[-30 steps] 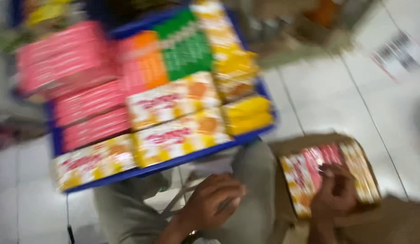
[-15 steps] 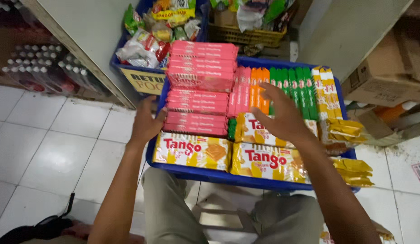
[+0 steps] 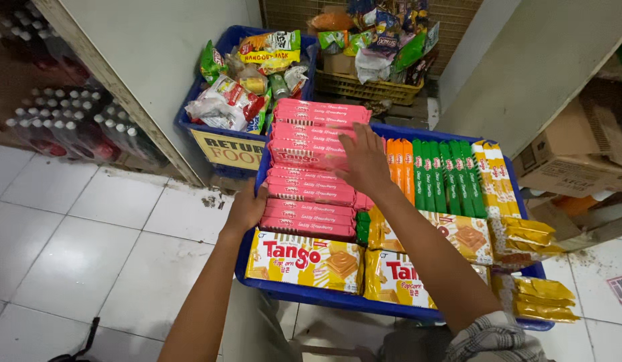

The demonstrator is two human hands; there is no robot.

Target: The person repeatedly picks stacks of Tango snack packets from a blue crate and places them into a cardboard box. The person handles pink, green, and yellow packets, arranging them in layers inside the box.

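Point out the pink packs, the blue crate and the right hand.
pink packs (image 3: 311, 151), head view, top of the stack
blue crate (image 3: 304, 293), head view, front rim
right hand (image 3: 366, 161), head view, back of hand
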